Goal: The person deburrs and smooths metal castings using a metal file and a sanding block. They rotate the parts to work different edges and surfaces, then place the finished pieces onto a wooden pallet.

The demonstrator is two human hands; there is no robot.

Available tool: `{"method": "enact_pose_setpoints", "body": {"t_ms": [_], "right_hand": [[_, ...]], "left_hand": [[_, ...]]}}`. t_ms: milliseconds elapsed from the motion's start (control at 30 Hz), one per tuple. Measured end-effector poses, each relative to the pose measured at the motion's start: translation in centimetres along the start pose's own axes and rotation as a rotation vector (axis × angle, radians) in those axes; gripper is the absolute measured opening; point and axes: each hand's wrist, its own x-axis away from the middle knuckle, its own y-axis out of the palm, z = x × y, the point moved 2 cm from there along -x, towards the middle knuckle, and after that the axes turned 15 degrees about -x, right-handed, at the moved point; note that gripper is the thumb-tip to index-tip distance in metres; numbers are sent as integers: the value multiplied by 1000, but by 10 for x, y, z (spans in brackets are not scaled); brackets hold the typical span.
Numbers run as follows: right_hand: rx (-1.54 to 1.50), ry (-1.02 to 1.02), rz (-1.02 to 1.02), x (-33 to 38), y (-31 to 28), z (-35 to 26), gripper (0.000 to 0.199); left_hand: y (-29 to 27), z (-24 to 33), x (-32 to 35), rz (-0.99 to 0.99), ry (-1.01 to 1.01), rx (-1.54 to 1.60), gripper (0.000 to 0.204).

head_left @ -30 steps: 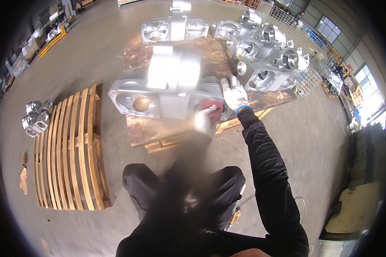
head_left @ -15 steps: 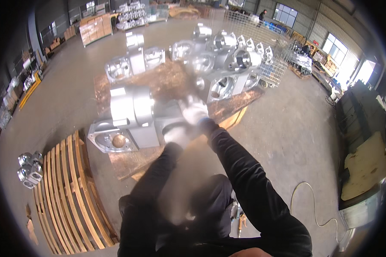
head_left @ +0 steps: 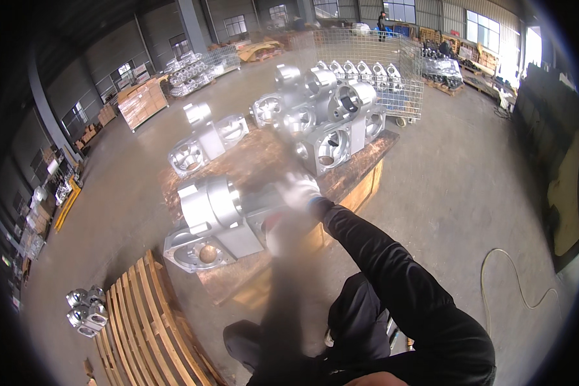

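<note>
view shifted; castings (head_left: 333, 119) near right hand (head_left: 300, 191)

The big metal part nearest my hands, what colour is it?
The metal part is shiny silver-grey; the head view shows it best.

Fisheye head view looking forward and down from head height, facing the wooden platform (head_left: 254, 154), standing close before it

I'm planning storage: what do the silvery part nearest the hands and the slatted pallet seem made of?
Silvery part: metal, perhaps aluminium; satin finish, judging by its grey sheen and bright highlights. Slatted pallet: wood, apparently unpainted, given its tan slats.
</note>
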Motion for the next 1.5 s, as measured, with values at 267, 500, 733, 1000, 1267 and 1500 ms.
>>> {"method": "enact_pose_setpoints", "body": {"t_ms": [267,500,733,1000,1267,1500], "right_hand": [[-155,46,262,18,-9,-9,63],[-1178,-102,653,131,92,99,71],[-2007,396,346,175,208,53,43],[-1209,324,789,150,87,109,63],[-1257,124,342,62,63,117,51],[-1808,89,128,92,85,85,39]], "left_hand": [[-7,14,-18,-432,884,-2629,19],[-58,27,4,-272,403,-1375,33],[-84,-26,50,-305,188,-824,69],[-40,127,122,242,1139,-1326,84],[16,274,42,658,1276,-1804,79],[-12,286,-13,312,1252,-1680,45]]}}
